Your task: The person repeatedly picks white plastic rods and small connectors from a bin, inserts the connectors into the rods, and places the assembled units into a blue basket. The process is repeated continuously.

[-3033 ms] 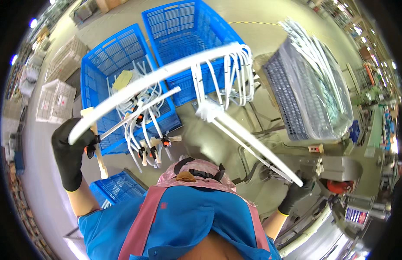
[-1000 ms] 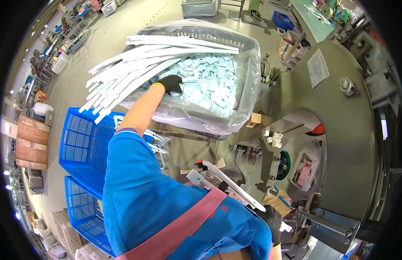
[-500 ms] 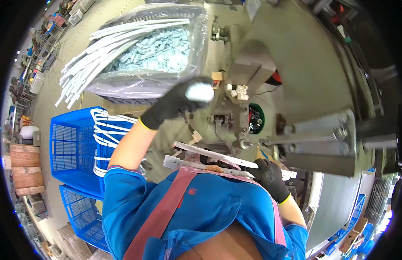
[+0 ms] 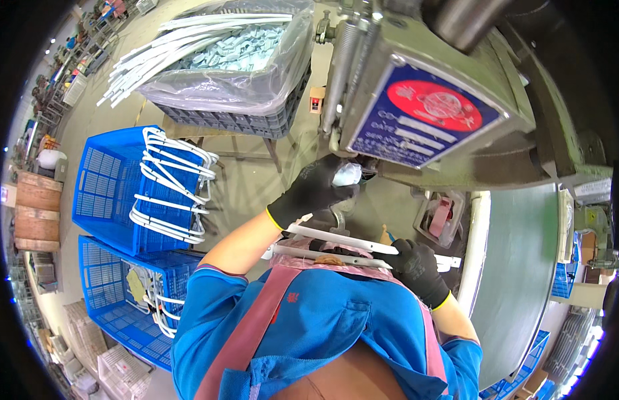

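My left hand [image 4: 315, 190], in a black glove, is closed around a pale bluish-white piece [image 4: 347, 175]. Its exact kind is hard to make out. It is just below the lower edge of the green press machine [image 4: 443, 100]. Close to my body on the right, my gloved right hand [image 4: 417, 270] is wrapped round two white slotted-looking bars, an upper bar [image 4: 343, 239] and a lower bar [image 4: 309, 253]. They lie side by side across the front of my apron, with small holes along them. A white end sticks out past the right hand.
A grey crate [image 4: 223, 113] lined with clear plastic holds many pale small pieces, with long white tubes [image 4: 149, 50] across it. Two blue baskets [image 4: 99, 193] at left hold bent white tubes [image 4: 166, 230]. At right is a green-topped surface [image 4: 516, 267].
The view has shifted, and the press machine's labelled block now fills the upper right. My left hand has moved right and down, nearer the machine, still holding the pale piece. The right hand keeps its grip.
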